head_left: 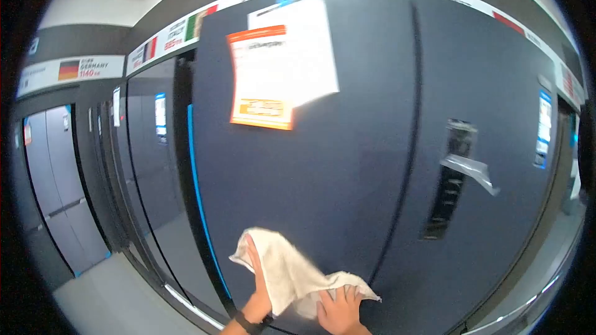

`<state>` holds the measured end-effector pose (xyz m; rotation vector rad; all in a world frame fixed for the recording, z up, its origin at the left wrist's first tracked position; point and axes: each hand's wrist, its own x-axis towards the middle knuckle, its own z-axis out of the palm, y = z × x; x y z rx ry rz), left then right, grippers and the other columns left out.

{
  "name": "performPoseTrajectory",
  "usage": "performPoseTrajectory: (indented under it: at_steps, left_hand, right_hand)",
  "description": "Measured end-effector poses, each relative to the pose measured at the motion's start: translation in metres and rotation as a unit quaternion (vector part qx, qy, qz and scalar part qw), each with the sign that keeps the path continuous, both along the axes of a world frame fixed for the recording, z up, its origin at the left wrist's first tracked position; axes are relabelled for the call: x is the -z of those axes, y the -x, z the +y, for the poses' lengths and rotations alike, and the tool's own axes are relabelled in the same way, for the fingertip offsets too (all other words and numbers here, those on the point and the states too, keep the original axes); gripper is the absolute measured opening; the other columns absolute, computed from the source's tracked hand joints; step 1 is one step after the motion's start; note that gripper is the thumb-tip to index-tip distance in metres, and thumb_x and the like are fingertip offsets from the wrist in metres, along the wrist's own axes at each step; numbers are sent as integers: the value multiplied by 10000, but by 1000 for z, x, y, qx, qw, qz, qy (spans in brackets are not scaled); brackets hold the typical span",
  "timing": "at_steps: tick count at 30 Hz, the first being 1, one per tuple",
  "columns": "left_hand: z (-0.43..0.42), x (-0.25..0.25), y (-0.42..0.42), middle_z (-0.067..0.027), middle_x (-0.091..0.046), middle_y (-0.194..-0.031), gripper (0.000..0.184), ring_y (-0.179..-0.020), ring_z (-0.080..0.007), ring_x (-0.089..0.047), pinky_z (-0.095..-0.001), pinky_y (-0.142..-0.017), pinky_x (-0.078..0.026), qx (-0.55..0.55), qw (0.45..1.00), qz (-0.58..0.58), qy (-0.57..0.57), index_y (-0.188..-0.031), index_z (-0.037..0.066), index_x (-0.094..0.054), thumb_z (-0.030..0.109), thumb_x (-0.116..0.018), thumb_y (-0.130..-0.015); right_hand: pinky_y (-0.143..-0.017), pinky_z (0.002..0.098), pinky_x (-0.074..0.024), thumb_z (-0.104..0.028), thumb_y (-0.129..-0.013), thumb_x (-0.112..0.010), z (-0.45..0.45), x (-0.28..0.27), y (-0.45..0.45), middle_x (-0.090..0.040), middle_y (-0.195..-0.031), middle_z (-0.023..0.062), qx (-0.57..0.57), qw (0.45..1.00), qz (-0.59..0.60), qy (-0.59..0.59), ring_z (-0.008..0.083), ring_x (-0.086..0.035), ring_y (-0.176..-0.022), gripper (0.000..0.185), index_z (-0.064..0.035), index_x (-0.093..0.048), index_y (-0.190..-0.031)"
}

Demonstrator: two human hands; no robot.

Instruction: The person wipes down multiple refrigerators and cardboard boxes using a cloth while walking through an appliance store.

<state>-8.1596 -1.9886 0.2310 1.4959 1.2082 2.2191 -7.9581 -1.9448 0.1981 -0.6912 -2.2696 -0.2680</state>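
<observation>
A cream cloth (285, 268) hangs bunched between my two hands, low in front of a dark refrigerator door (323, 186). My left hand (257, 276) grips the cloth's left part; some of its fingers are hidden by the fabric. A dark band (251, 324) circles the left wrist. Near the bottom edge of the view, my right hand (339, 310) has its fingers bent over the cloth's right end. Whether the cloth touches the door, I cannot tell.
An orange-and-white sheet (262, 77) and a white paper (313, 49) are fixed high on the door. Right of the door seam, loose clear film (470, 170) hangs from a dark panel (444, 201). Other refrigerators (65, 167) stand at left, above a grey floor (118, 298).
</observation>
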Motion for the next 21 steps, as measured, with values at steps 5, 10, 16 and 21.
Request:
performPoseTrajectory:
  at_steps: [5,10,16,21]
  left_hand:
    - [15,4,167,-145,-475,-1453,590,-1306,-309,-493,-472,-1151,-365,205,947,-239,-59,-1532,98,-317,391,-441,-1035]
    - [-47,90,200,-149,-521,-1394,464,-1265,-294,-505,-421,-1091,-396,16,998,-59,29,-1427,55,-443,249,-523,-1013]
    - [-46,148,202,-190,-561,-1303,353,-1216,-347,-515,-445,-1064,-385,-184,972,28,141,-1270,57,-567,266,-532,-988]
    - [-68,131,223,-190,-571,-1284,350,-1196,-347,-527,-443,-1040,-395,-99,988,-4,118,-1265,62,-575,266,-543,-982]
  right_hand:
    - [-960,688,-321,-309,-836,-647,-31,-80,123,-551,-1208,186,-81,991,70,-81,460,-496,-1133,564,-168,-588,-1379]
    - [-1039,720,-233,-282,-852,-657,-64,-7,247,-543,-1160,228,-157,987,23,21,497,-446,-1218,417,-78,-651,-1215]
    - [-947,687,-305,-245,-821,-664,-74,102,262,-527,-1122,222,-137,986,-57,80,468,-474,-1081,342,-46,-664,-1099]
    - [-1013,625,-214,-294,-861,-636,-66,87,306,-525,-1289,232,-139,989,-43,-21,438,-429,-1194,483,-9,-615,-1251]
